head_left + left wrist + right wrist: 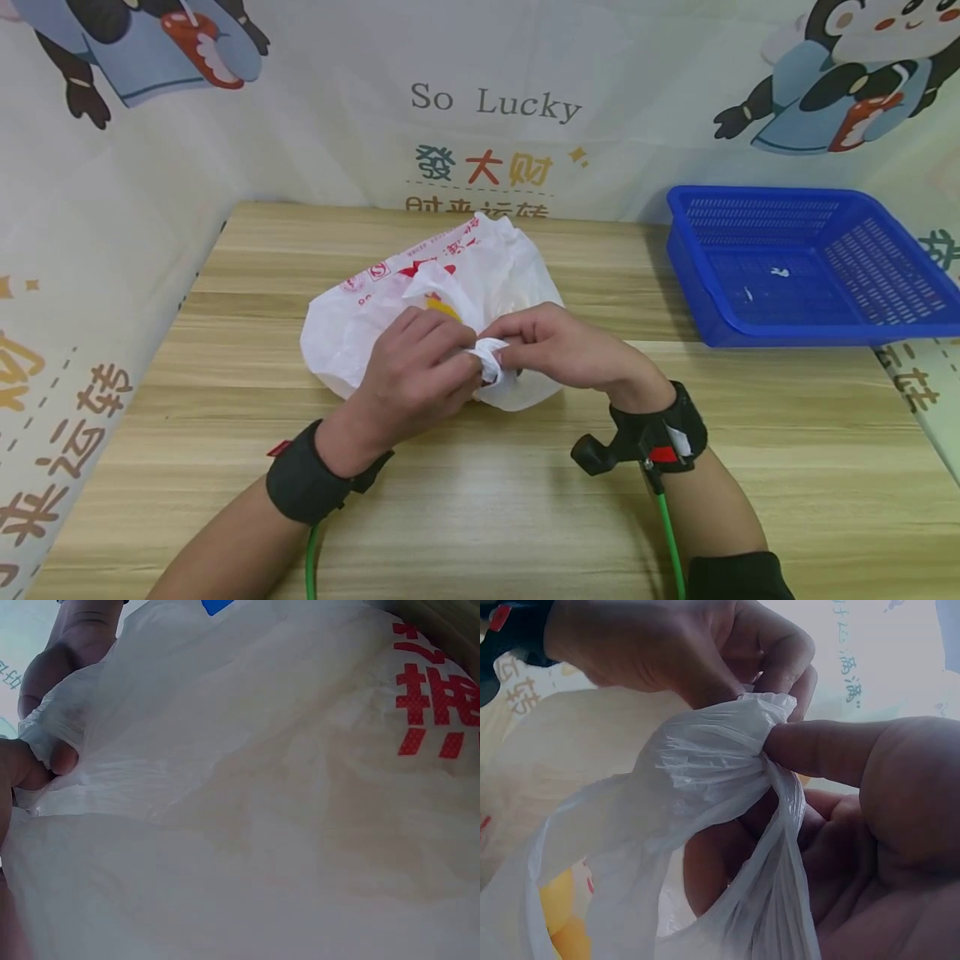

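A white plastic bag [420,292] with red print lies on the table, its gathered top twisted into a knot-like bunch [489,357] between my hands. My left hand [420,371] pinches this bunch from the left. From the right, my right hand [558,346] holds it between thumb and fingers. In the right wrist view the thumb presses on the gathered plastic [712,750], and a strand of the bag hangs down past the palm. Something yellow [566,915] shows through the bag's opening. The left wrist view is mostly filled by the bag's side [225,825].
A blue plastic basket [787,333] stands at the right rear of the wooden table [465,517], with small white scraps inside. A printed cloth [495,50] hangs behind and along the sides. Green cables [671,542] run from the wrist straps.
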Demonstrator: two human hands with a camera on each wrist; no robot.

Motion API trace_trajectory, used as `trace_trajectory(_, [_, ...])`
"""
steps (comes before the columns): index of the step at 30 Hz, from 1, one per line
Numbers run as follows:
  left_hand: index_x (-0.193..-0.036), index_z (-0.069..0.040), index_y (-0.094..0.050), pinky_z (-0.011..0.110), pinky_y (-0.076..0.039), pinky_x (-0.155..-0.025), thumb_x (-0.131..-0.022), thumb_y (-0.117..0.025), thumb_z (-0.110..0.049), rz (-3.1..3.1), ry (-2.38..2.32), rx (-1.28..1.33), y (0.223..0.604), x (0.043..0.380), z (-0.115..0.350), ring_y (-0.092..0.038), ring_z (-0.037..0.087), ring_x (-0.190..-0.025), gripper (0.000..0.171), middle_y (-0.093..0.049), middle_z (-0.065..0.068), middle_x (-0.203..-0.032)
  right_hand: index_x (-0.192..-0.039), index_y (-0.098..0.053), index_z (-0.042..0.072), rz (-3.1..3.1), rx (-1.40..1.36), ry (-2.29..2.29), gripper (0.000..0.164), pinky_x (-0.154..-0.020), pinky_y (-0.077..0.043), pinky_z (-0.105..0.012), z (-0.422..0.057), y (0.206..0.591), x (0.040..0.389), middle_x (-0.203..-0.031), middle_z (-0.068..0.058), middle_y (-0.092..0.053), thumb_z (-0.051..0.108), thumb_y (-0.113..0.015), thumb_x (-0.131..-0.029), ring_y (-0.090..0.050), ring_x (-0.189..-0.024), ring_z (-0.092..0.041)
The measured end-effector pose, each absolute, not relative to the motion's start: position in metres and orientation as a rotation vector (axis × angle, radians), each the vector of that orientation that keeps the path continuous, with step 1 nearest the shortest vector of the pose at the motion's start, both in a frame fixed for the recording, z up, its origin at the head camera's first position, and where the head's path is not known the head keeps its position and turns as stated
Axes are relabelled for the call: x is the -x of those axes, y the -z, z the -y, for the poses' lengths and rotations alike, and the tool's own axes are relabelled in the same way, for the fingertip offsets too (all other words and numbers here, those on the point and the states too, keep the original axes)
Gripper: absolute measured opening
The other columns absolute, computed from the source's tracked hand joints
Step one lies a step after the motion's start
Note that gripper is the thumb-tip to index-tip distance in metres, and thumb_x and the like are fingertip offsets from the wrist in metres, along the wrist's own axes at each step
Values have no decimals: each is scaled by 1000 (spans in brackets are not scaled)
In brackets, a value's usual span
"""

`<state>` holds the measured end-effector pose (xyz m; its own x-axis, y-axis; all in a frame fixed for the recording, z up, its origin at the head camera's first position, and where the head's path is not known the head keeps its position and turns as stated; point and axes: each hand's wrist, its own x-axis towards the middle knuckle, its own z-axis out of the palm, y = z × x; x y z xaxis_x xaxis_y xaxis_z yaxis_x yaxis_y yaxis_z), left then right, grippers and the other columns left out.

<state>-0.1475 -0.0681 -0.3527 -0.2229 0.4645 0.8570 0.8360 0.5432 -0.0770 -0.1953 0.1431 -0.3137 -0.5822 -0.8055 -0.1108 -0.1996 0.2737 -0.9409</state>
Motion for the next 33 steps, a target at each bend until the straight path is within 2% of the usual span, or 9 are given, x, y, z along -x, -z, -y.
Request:
trace_trajectory(4, [-79,-8,-58,37,-46,-63,-85,-63,1,1884,531,1060,353,148,69,-60,26,-75,11,-63,8,-83,-112,-70,-8,-2013,889,1334,20,-78,-51,-26,-143,314,195,-95,-3,-72,1,-58,-97,-61,-86,-12])
trace_trajectory(9, [-79,-8,-60,37,-46,-64,-89,-60,-2,1897,559,1057,353,148,69,-60,26,-75,12,-64,9,-83,-108,-69,-8,-2007,859,1359,16,-74,-50,-25,-142,314,196,-91,-4,-73,-1,-60,-97,-62,-81,-10])
trace_trajectory(16, [-79,-7,-62,38,-48,-66,-86,-64,0,1905,537,1062,354,147,70,-61,26,-77,11,-65,8,-83,-118,-65,-8,-1938,838,1344,25,-65,-48,-22,-144,315,196,-83,0,-68,0,-53,-98,-61,-72,-8])
trace_trajectory(20, [-80,-7,-62,38,-49,-68,-85,-66,0,1912,523,1071,354,147,70,-61,26,-78,10,-65,8,-84,-120,-65,-10,-1904,835,1352,28,-67,-50,-22,-144,314,196,-87,-2,-70,1,-51,-98,-63,-74,-8])
trace_trajectory(25, [-79,-7,-61,37,-47,-65,-88,-61,1,1898,539,1069,353,147,69,-60,25,-76,12,-64,8,-82,-118,-67,-10,-1897,829,1365,27,-72,-51,-24,-143,314,196,-95,-5,-73,3,-54,-98,-64,-80,-11])
trace_trajectory(29, [-79,-8,-61,37,-46,-64,-88,-59,0,1883,543,1069,352,147,69,-60,25,-75,12,-64,8,-82,-113,-70,-8,-1919,834,1368,24,-73,-51,-24,-143,314,196,-94,-6,-74,4,-57,-97,-64,-81,-11])
trace_trajectory(33, [-78,-7,-61,37,-46,-63,-83,-62,3,1888,557,1071,352,148,69,-60,25,-75,11,-64,8,-83,-109,-72,-7,-1991,836,1354,21,-70,-51,-24,-142,314,196,-92,-6,-75,5,-60,-97,-64,-80,-12])
